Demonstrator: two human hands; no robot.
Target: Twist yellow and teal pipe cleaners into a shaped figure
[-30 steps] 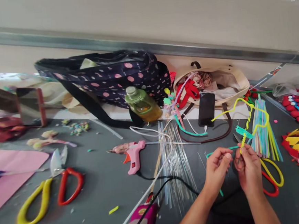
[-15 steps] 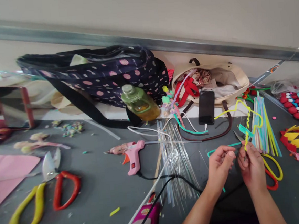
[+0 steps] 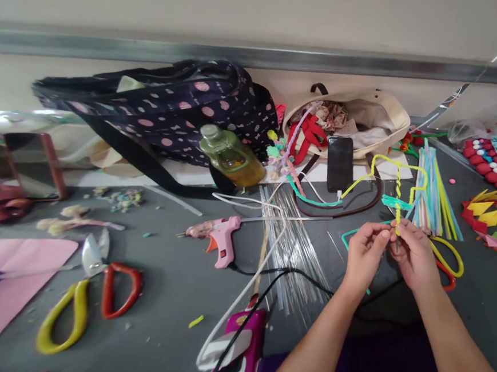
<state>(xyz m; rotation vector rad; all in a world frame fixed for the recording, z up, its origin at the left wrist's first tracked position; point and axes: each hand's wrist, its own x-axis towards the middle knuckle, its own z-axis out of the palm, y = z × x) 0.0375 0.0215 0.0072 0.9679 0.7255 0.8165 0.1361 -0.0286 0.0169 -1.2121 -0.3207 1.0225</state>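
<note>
Both my hands work together low on the right of the grey table (image 3: 171,295). My left hand (image 3: 363,257) pinches a teal pipe cleaner (image 3: 347,235) at its fingertips. My right hand (image 3: 414,253) is closed on the twisted stem of a yellow pipe cleaner (image 3: 398,194), whose loop rises above the fingers with a teal piece wound onto it. The two hands touch at the fingertips. Red and yellow scissors (image 3: 447,259) lie just right of my right hand.
A pink glue gun (image 3: 220,240) and clear glue sticks (image 3: 289,240) lie left of my hands. Big yellow and red shears (image 3: 85,296) sit further left. A dotted dark bag (image 3: 174,114), a bottle (image 3: 232,164), a phone (image 3: 340,164), a cream tote (image 3: 355,126) and coloured pipe cleaners (image 3: 432,200) stand behind.
My hands have closed together, the left fingertips now meeting the right at the yellow stem. The view has shifted slightly down and left.
</note>
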